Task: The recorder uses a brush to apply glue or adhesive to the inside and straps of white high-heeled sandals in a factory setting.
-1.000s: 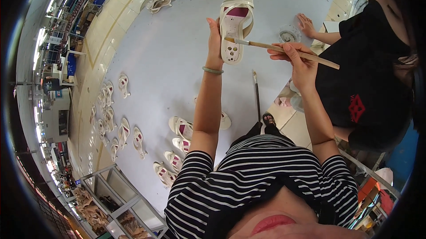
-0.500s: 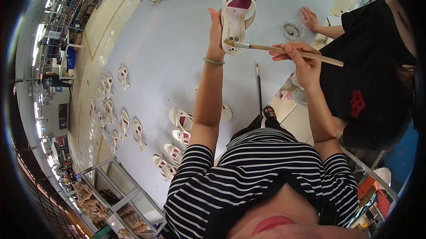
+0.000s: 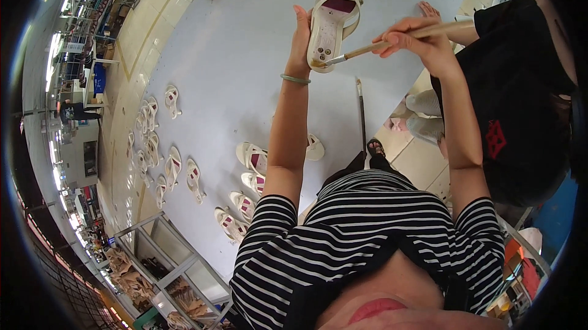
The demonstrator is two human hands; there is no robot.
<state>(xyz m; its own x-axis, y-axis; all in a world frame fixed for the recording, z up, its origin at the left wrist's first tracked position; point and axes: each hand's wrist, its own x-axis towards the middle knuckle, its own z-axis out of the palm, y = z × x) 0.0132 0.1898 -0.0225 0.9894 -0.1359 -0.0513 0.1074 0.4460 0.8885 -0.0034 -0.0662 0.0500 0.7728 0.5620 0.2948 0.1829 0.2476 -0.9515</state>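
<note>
A: State of the left hand (image 3: pixel 300 42)?
B: At 12 o'clock, part-curled against the sandal (image 3: pixel 327 31), thumb up and free of it. Fingers mostly out of sight behind; impossible to tell the exact hold.
A: And of the right hand (image 3: pixel 424 43)?
B: Between 1 and 2, closed in a pinch on the brush (image 3: pixel 361 51).
A: Lie of the sandal?
B: Off the table (image 3: pixel 226 60), face up, toe just past 12, heel toward 6. Bristles (image 3: pixel 320 64) on the heel, just below the dark spots (image 3: pixel 323 53).
A: For good brushwork there?
B: Use short, light strokes. Follow the heel's curve from 7 round to 5. Go evenly about the spots. Brace the sandal from behind against the push. Stop short of the pale rim, probably quick to show smears.
A: Anything nearby to mind?
B: At 2, on the table, a spare brush (image 3: pixel 362 112). At 7 and 9, more sandals (image 3: pixel 194 181), well apart from the bristles.
</note>
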